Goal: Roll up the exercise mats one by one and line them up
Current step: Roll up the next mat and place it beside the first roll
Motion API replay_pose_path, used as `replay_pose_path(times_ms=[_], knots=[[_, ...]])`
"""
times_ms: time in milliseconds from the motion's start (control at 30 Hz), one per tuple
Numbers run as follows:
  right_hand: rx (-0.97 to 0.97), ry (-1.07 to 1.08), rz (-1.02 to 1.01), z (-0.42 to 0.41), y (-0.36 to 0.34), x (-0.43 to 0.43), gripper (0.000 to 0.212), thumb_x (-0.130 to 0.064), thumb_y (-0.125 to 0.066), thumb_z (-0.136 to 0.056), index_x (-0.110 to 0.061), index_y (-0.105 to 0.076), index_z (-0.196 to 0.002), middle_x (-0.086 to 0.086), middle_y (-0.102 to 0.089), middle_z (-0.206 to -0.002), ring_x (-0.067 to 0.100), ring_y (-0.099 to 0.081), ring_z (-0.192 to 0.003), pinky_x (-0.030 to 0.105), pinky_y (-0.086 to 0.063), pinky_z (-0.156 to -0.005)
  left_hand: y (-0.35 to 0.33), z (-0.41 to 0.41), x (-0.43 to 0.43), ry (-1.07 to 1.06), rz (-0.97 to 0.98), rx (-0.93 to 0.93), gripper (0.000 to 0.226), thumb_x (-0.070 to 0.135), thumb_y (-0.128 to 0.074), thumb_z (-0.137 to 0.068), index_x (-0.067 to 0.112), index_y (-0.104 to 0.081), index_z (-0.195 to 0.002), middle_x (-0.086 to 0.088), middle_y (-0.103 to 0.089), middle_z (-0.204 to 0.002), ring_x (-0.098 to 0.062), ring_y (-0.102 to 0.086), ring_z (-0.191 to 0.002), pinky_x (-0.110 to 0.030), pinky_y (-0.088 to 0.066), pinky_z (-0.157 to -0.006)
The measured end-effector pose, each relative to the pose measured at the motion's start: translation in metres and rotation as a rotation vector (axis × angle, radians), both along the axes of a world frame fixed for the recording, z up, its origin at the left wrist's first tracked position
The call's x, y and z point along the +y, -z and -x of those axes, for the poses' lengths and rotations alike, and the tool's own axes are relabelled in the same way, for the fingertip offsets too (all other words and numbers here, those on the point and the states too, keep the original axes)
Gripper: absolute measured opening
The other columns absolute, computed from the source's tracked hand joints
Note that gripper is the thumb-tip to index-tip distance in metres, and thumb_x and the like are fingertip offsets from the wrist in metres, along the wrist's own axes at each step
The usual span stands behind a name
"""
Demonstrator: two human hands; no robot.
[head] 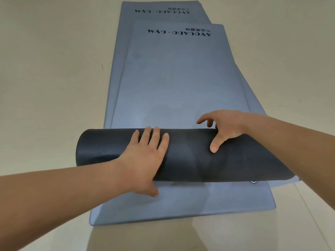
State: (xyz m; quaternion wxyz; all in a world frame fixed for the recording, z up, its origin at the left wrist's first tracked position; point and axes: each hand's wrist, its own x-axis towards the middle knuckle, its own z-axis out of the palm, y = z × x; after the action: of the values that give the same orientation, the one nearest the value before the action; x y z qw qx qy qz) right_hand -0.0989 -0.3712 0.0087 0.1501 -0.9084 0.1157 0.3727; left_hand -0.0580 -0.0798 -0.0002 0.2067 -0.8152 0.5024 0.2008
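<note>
Several grey-blue exercise mats lie stacked flat on the floor. The top mat [174, 78] is partly rolled from its near end into a thick roll [190, 160] with a black outer side, lying across the stack. My left hand [145, 156] presses flat on the left half of the roll, fingers straight. Over the roll's far edge on the right my right hand [223, 127] reaches; its thumb presses on the black surface and its fingers are spread above the flat part. A lower mat [181, 205] sticks out toward me under the roll.
Pale beige tiled floor [45, 87] surrounds the mats on all sides. Another mat's far end [159, 8] with black lettering shows at the top. A small metal ring [253, 182] peeks out beneath the roll's right end.
</note>
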Motion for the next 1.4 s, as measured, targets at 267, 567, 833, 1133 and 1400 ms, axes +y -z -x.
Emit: replay_pose_path(times_ms=[267, 567, 833, 1133, 1400], knots=[[-0.063, -0.242, 0.287, 0.031, -0.023, 0.057, 0.146, -0.086, -0.079, -0.050, -0.040, 0.003, -0.161, 0.000, -0.034, -0.156, 0.027, -0.042, -0.140, 0.047, -0.047, -0.105, 0.016, -0.051, -0.009, 0.026, 0.214, 0.034, 0.131, 0.074, -0.073, -0.052, 0.022, -0.015, -0.158, -0.006, -0.042, -0.145, -0.028, -0.048, -0.126, -0.046, -0.045, -0.105], [-0.187, -0.226, 0.303, 0.015, 0.017, 0.040, 0.150, -0.087, -0.076, -0.040, -0.045, 0.009, -0.156, 0.002, -0.048, -0.139, 0.028, -0.055, -0.122, 0.047, -0.050, -0.097, -0.001, -0.085, -0.043, -0.057, 0.120, 0.110, 0.123, 0.070, -0.079, -0.057, 0.036, -0.019, -0.159, -0.006, -0.033, -0.157, -0.030, -0.039, -0.140, -0.051, -0.044, -0.111], [-0.042, -0.124, 0.185, -0.028, 0.011, 0.019, 0.150, -0.075, -0.091, -0.038, -0.054, -0.003, -0.157, -0.008, -0.046, -0.144, 0.026, -0.051, -0.132, 0.044, -0.048, -0.100, 0.034, -0.059, -0.015, -0.010, 0.164, -0.115, 0.134, 0.073, -0.070, -0.075, 0.022, 0.018, -0.161, -0.019, -0.004, -0.169, -0.040, -0.011, -0.155, -0.059, -0.026, -0.120], [-0.306, -0.245, 0.398, 0.026, 0.020, 0.034, 0.144, -0.084, -0.076, -0.055, -0.040, 0.012, -0.161, 0.009, -0.011, -0.168, 0.032, -0.018, -0.154, 0.054, -0.029, -0.120, 0.026, -0.093, -0.038, 0.018, 0.185, -0.014, 0.128, 0.067, -0.079, -0.055, 0.029, -0.009, -0.154, -0.005, -0.044, -0.143, -0.028, -0.047, -0.125, -0.052, -0.046, -0.101], [-0.365, -0.307, 0.502, 0.021, 0.045, 0.038, 0.138, -0.073, -0.076, -0.060, -0.033, 0.011, -0.160, 0.019, -0.026, -0.155, 0.040, -0.029, -0.142, 0.061, -0.031, -0.109, 0.039, -0.075, -0.032, -0.127, 0.144, -0.112, 0.138, 0.075, -0.073, -0.059, 0.036, 0.015, -0.159, -0.009, -0.026, -0.157, -0.031, -0.030, -0.144, -0.053, -0.032, -0.116]])
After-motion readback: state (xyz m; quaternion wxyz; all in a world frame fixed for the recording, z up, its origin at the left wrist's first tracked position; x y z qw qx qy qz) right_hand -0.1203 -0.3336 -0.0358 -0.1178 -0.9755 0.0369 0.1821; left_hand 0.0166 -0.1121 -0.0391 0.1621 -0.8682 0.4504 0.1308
